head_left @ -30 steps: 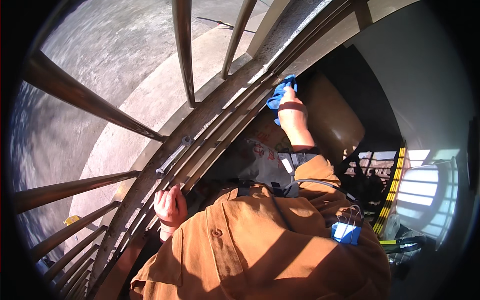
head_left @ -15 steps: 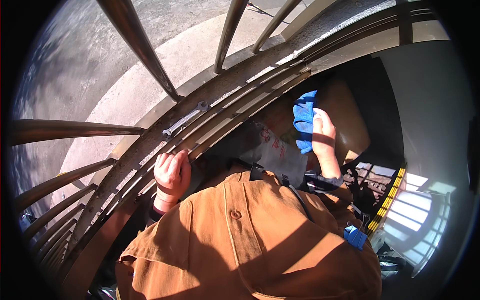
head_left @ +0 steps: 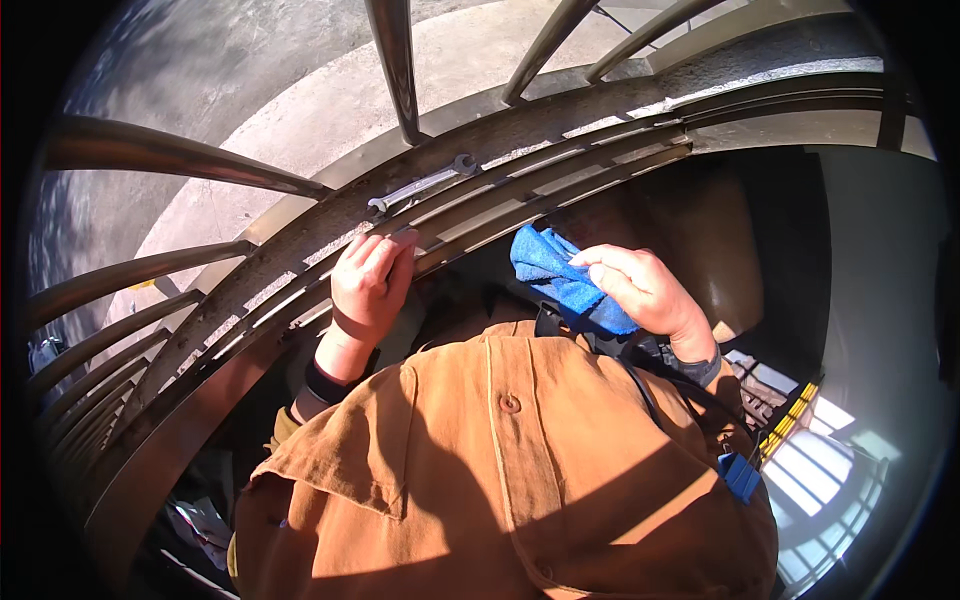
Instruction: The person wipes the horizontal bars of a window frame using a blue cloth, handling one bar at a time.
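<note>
A crumpled blue cloth (head_left: 560,275) hangs from my right hand (head_left: 645,290), pinched between thumb and fingers, in front of my chest. My left hand (head_left: 372,285) is raised at the near edge of the window track (head_left: 450,232), its fingers curled together. Whether it grips anything is hidden. Just beyond that hand, a silver open-ended wrench (head_left: 422,188) lies along the concrete sill (head_left: 540,128); neither hand touches it.
Metal bars (head_left: 395,70) rise along the outer side of the sill, with paved ground (head_left: 330,120) beyond. At right are a pale wall (head_left: 880,260), a yellow striped object (head_left: 790,420) and a sunlit white surface (head_left: 825,490). A blue clip (head_left: 738,477) hangs on my brown jacket.
My right hand has brought the blue cloth nearer to the left hand and my chest. The left hand has lifted slightly along the track. The view has shifted; the wrench stays on the sill.
</note>
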Tool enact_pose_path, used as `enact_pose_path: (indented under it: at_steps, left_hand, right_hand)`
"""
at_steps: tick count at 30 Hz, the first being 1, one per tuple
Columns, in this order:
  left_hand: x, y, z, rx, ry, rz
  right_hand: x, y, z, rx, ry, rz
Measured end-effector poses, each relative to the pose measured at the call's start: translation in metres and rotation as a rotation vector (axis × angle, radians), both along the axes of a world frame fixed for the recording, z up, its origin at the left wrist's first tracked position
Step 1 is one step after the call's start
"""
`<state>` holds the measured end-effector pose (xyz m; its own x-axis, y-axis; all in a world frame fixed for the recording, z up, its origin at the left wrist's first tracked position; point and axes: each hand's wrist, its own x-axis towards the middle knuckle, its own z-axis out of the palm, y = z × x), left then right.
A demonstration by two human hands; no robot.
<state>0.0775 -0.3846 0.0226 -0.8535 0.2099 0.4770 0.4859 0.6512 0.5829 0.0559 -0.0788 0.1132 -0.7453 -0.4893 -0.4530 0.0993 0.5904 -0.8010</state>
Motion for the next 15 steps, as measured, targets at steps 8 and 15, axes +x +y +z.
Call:
enact_pose_path:
  at_steps: [8,15]
  left_hand:
    - [-0.088,0.064,0.033,-0.394,-0.034,-0.394]
    - [-0.105,0.087,0.016,-0.358,-0.075,-0.467]
  right_hand:
    - [0.004,0.038,-0.024,-0.082,0.148,-0.169]
    - [-0.003,0.072,-0.032,-0.096,0.090,-0.171]
